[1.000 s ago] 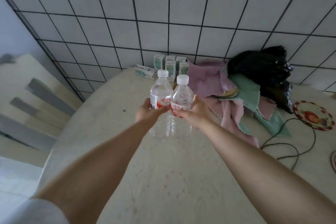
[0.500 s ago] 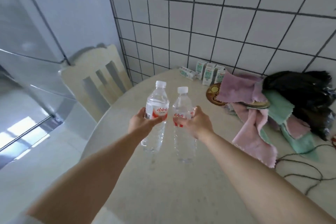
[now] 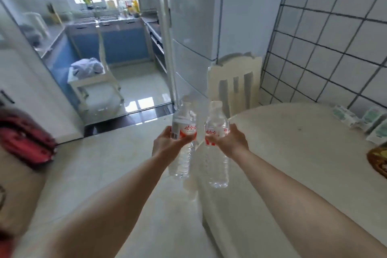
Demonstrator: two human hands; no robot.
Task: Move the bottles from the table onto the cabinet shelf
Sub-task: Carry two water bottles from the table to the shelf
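Two clear water bottles with red-and-white labels are held upright in the air, side by side. My left hand (image 3: 167, 142) grips the left bottle (image 3: 183, 130) around its label. My right hand (image 3: 231, 139) grips the right bottle (image 3: 215, 128) the same way. Both bottles hang past the left edge of the round cream table (image 3: 293, 153), above the tiled floor. No cabinet shelf is visible in this blurred view.
A cream chair (image 3: 234, 84) stands by the table against a white fridge (image 3: 194, 33). Small cartons (image 3: 360, 120) line the table's far side by the tiled wall. A red object (image 3: 25, 140) lies at left. A white stool with cloth (image 3: 92, 77) stands in the kitchen doorway.
The view has swung left, away from the table toward the kitchen doorway. Both hands have carried the bottles off the table, and the bottles have drawn slightly apart.
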